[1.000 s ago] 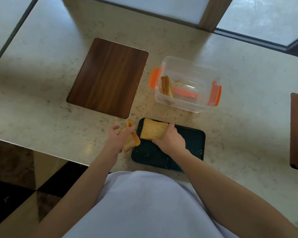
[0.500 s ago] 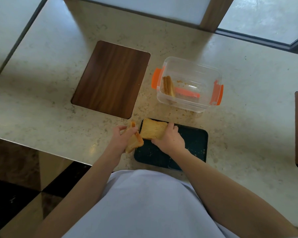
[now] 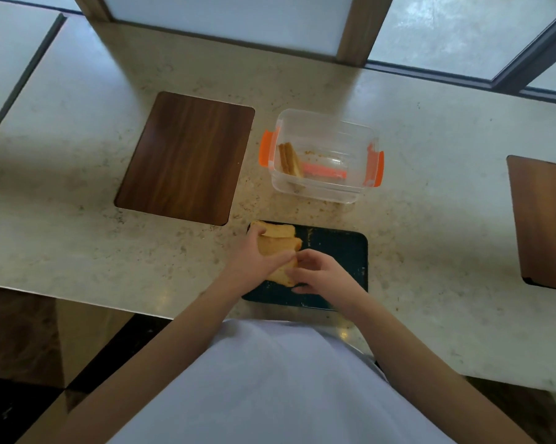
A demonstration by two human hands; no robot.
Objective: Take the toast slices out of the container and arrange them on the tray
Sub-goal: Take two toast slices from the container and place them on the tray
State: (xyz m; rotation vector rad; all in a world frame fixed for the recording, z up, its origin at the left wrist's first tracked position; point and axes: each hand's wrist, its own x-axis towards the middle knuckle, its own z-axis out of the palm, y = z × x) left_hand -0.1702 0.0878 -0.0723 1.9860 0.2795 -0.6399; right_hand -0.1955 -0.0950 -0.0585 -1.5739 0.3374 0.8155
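Observation:
A dark tray lies at the near edge of the stone counter. One toast slice lies flat at the tray's far left corner. My left hand holds more toast slices over the tray's left part. My right hand touches the near end of those slices with curled fingers. Behind the tray stands a clear container with orange clips; two toast slices stand on edge against its left wall.
A brown wooden board lies left of the container. Another wooden board sits at the right edge. Crumbs dot the counter around the tray. The counter's near edge drops to a dark floor at the left.
My left hand moved right with its toast onto the tray's left part. My right hand let go of the flat slice and came to the near end of the held slices.

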